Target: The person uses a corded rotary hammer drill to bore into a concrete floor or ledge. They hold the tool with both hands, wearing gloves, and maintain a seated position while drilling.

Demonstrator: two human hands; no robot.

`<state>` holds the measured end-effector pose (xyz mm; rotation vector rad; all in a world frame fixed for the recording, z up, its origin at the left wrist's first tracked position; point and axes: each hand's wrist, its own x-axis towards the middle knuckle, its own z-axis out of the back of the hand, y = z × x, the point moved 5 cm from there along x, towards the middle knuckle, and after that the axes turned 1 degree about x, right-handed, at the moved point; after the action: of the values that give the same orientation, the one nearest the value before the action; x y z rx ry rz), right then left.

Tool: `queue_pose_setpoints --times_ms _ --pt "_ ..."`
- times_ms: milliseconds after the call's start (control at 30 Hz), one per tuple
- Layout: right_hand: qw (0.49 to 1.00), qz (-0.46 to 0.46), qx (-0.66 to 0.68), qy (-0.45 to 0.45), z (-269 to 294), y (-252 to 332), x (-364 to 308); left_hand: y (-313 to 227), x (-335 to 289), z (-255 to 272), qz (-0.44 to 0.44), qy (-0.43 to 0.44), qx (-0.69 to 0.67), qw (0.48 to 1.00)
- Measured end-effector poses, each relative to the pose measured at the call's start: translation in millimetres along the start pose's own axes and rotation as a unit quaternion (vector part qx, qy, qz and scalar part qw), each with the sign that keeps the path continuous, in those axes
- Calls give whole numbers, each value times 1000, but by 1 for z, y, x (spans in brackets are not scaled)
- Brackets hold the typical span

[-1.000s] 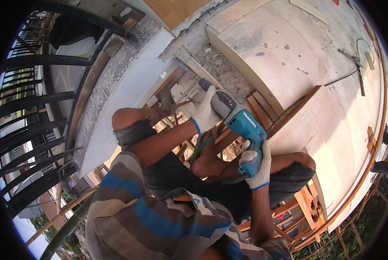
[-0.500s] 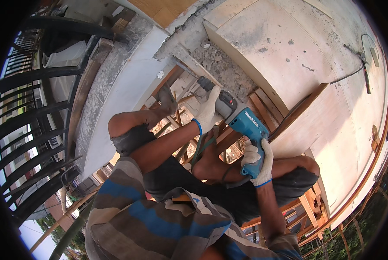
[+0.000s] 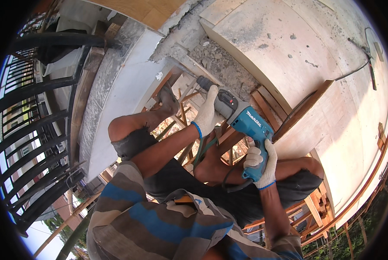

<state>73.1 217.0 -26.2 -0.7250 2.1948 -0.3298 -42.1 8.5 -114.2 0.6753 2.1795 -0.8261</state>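
Observation:
A teal and grey rotary hammer drill [image 3: 252, 122] lies slantwise across the middle of the view, its bit pointing up and left. My right hand [image 3: 261, 161], in a white knit glove with a blue cuff, is closed around its rear handle. Farther forward, my left hand [image 3: 207, 113], gloved the same way, grips the drill near its black chuck [image 3: 205, 82]. The long bit [image 3: 183, 66] reaches the broken concrete edge [image 3: 170, 54]; whether its tip is sunk in, I cannot tell. A black power cord [image 3: 236, 187] leaves the handle's lower end.
Grey rubble [image 3: 217, 58] fills a recess beside pale plywood panels [image 3: 285, 47]. A brown board [image 3: 304, 109] stands on edge right of the drill. Wooden scaffolding [image 3: 308, 208] shows below my legs. Black metal railing [image 3: 33, 91] runs along the left. Another cord [image 3: 354, 71] crosses the plywood.
The view has shifted slightly. Both hands keep their hold on the drill, and its bit remains directed at the concrete edge.

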Motion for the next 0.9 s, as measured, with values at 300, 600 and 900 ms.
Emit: queue_pose_setpoints --times_ms 300,600,900 --pt "999 18 -28 -19 -3 -1 -1 0 1 -2 7 34 -32 999" --pt "914 172 -359 -81 -41 -73 -62 -24 -63 -39 29 80 -157 984" --pt "725 176 -659 -96 -65 -106 -69 -59 -101 -23 1 26 -153 988"
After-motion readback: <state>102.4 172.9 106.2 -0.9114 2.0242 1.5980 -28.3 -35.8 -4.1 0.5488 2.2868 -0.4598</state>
